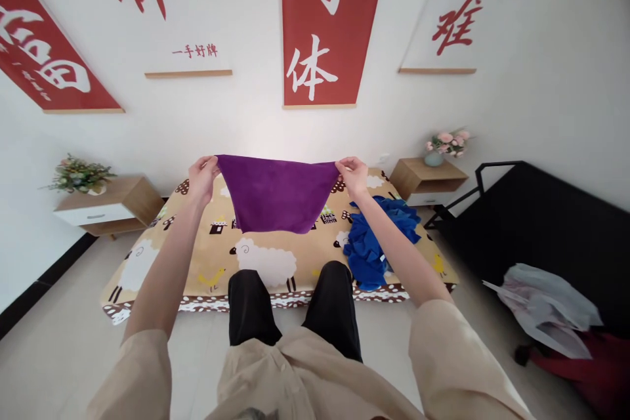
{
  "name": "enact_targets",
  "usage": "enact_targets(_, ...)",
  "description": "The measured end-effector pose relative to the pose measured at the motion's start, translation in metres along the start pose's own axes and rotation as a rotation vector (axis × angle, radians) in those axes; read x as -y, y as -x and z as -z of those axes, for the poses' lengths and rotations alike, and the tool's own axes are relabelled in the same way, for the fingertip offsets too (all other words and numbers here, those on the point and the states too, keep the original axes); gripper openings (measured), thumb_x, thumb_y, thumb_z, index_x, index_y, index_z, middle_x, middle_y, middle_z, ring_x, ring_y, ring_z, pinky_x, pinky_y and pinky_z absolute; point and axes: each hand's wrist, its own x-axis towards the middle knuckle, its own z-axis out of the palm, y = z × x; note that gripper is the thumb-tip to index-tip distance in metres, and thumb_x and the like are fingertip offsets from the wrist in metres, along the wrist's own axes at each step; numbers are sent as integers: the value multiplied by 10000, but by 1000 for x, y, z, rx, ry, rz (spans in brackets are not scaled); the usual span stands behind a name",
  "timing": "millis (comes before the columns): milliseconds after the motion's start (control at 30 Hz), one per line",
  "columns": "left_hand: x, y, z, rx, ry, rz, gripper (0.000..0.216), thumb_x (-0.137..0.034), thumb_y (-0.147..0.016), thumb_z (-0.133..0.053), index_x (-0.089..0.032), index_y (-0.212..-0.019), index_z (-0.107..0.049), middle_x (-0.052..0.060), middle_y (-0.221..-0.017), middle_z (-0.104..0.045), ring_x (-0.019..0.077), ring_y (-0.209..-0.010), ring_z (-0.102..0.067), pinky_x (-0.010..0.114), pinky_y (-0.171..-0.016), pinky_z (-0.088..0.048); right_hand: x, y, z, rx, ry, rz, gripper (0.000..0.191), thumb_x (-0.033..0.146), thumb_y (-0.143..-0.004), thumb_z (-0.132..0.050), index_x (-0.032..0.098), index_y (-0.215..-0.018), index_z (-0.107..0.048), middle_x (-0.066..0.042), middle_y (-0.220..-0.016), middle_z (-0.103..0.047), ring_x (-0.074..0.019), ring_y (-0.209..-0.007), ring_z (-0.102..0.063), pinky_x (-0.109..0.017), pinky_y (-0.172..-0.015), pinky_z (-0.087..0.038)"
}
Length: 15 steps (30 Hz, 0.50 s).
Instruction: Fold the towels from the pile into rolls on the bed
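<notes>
A purple cloth [278, 193] hangs stretched between my two hands above the bed [197, 262]. My left hand [203, 177] pinches its upper left corner. At the upper right corner, my right hand [352, 177] is closed on the same cloth. The top edge is pulled nearly straight, and the lower edge hangs free. A heap of crumpled blue cloths [377, 236] lies on the bed, below and to the right of my right hand; my right forearm covers part of it.
Wooden nightstands [140, 200] [418, 177] flank the bed, each bearing flowers. On the right stands a black-framed piece of furniture [536, 230] with a plastic bag [546, 305] and red fabric [590, 367] near it. Scrolls [332, 33] hang on the wall.
</notes>
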Motion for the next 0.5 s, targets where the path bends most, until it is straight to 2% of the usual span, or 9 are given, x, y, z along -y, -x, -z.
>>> enact_targets(100, -3, 1, 1, 3, -28, -41, 182, -242, -752, -764, -156, -802, -612, -2, -735, -640, 99, -698, -609, 252, -776, -531, 7, 1, 6, 24, 110, 137, 314, 468, -802, -737, 193, -904, -626, -62, -983, -726, -88, -520, -555, -216, -430, -420)
enact_targets(200, -3, 2, 5, -1, -113, -57, 201, -254, -704, -773, -154, -779, -615, -6, -716, -631, 93, -671, -584, 223, -692, -484, 7, -1, 6, -25, 119, 198, 331, 502, -834, -717, 196, -920, -624, -60, -1019, -718, -71, -497, -529, -209, -416, -397)
enact_targets(333, -3, 3, 11, 20, -155, -12, 333, -247, -615, -817, -176, -847, -588, 2, -764, -665, 100, -680, -593, 204, -619, -410, -1, -4, 3, -15, 65, 162, 394, 557, -808, -748, 197, -884, -608, -46, -924, -701, -87, -549, -547, -215, -457, -440)
enact_targets(500, -2, 2, 18, 78, -195, 35, 456, -270, -570, -852, -197, -954, -617, 11, -814, -690, 118, -723, -625, 207, -629, -412, -10, -3, 9, 23, 21, 102, 426, 542, -727, -817, 191, -842, -605, -25, -814, -682, -135, -697, -623, -250, -588, -526)
